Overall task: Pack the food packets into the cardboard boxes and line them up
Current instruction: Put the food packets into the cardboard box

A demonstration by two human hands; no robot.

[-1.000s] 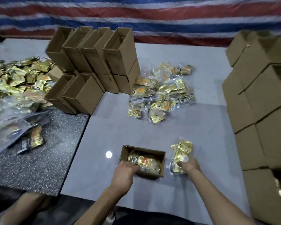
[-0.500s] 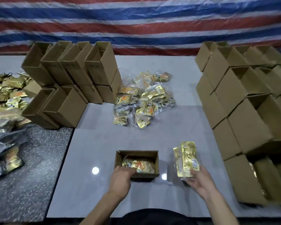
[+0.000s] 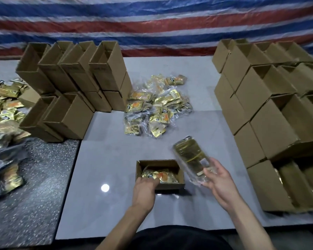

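While open box (image 3: 170, 186) is gripped at 7 o'clock by L hand (image 3: 145, 190), fingertips hidden inside, blurred packet bundle (image 3: 189, 157) is held by R hand (image 3: 220, 181), fingers spread.

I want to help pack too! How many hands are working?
2. The left hand grips the open box at its near-left corner; the right hand holds a gold packet bundle just right of it.

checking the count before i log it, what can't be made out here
Head view, open box: how many packets lie inside, hidden by its walls and the left hand.
Print on the packet in the right hand: blurred.
Left edge: packet pile cut off by the frame.
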